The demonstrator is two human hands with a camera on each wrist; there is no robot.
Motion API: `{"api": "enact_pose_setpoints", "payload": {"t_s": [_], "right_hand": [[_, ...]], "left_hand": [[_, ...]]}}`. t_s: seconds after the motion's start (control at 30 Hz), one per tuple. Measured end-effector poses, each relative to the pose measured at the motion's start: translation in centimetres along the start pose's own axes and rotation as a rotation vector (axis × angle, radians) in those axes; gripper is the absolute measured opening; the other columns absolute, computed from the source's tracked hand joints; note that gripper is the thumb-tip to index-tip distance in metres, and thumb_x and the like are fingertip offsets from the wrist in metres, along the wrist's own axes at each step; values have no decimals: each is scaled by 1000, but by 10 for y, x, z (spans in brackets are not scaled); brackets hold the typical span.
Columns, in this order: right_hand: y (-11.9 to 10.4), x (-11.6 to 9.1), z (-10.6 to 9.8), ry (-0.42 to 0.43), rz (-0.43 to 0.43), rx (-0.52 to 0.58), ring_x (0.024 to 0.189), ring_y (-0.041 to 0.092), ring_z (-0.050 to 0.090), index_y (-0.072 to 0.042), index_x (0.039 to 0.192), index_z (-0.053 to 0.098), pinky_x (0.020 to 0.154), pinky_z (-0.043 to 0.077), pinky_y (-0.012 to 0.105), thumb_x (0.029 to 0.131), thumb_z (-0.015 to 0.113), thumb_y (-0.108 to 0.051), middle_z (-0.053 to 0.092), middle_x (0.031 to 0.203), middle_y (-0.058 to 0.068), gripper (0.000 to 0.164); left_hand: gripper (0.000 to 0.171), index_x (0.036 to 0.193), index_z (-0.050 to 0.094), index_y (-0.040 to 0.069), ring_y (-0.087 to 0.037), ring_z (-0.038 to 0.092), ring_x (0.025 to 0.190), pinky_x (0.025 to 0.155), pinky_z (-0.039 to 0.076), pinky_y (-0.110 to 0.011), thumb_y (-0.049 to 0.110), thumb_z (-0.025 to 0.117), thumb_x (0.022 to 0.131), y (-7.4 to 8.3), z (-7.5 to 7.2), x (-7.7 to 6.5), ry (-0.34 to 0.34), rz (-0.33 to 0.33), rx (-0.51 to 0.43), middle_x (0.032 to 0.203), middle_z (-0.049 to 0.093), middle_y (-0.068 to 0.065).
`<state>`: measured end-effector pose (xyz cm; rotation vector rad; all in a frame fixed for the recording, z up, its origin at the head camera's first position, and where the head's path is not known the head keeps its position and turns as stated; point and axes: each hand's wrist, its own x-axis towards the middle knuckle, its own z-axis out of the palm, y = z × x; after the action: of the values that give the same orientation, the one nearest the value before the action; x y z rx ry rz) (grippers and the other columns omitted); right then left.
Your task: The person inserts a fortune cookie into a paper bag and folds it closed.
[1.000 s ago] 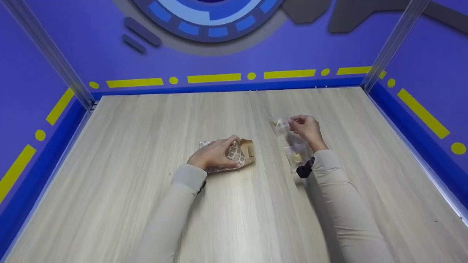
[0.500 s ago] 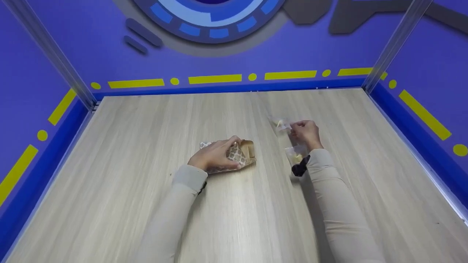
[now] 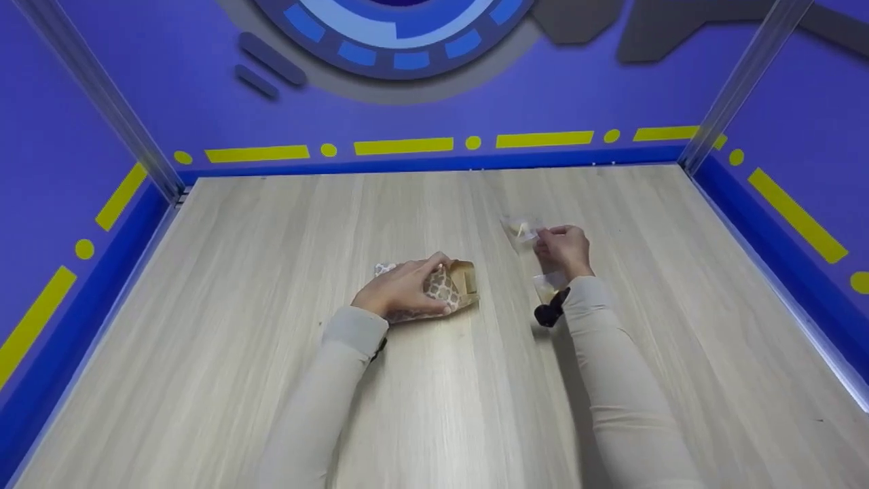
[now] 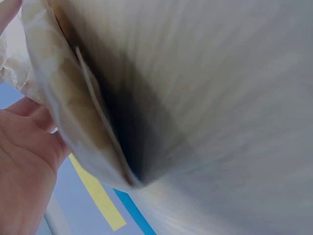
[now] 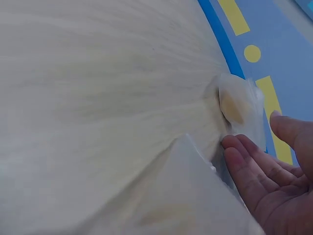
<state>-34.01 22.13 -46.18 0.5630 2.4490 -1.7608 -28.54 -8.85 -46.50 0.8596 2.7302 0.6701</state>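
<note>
My left hand (image 3: 404, 288) grips a brown-and-white patterned paper packet (image 3: 441, 286) lying on its side. The packet's open brown mouth faces right, and its folded edge looms large in the left wrist view. To the right, my right hand (image 3: 567, 251) holds the near edge of a small clear plastic bag (image 3: 519, 229) with a pale yellowish thing inside. In the right wrist view, this bag stands partly raised between thumb and fingers. A second clear plastic bag (image 3: 545, 282) lies nearer, partly hidden by the right wrist's black camera mount, and fills the bottom of the right wrist view.
A light wood-grain table (image 3: 285, 238) lies under everything. Blue panels (image 3: 407, 122) with yellow marks close off the back and both sides, with metal posts (image 3: 740, 81) at the corners.
My right hand has shifted slightly left and nearer, and its forearm has swung left, covering more of the nearer bag. The left hand and packet stay put; the view drifts slightly.
</note>
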Motion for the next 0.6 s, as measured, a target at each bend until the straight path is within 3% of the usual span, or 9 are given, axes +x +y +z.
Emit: {"api": "enact_pose_setpoints", "payload": {"t_s": [0.23,0.47,0.6], "right_hand": [[1,4,7,32,-3,56,68,7,70,5,126,51,69,56,22,91,63,-18,68,77,0,44],[3,4,8,69,-9,49,64,5,65,2,126,55,66,56,20,85,66,-7,65,105,15,43],[2,3,7,43,-23,67,65,8,67,-1,125,57,63,56,23,86,66,-6,66,101,14,40]], "left_hand": [[73,136,39,31,-21,57,100,86,49,-42,49,75,75,0,1,0,-8,-21,-8,121,59,-5],[71,133,39,31,-20,56,98,86,49,-40,47,76,75,0,1,1,-12,-10,-6,119,60,-5],[69,131,39,29,-19,56,92,81,49,-37,48,76,75,-1,1,1,-3,9,-1,112,60,-4]]}}
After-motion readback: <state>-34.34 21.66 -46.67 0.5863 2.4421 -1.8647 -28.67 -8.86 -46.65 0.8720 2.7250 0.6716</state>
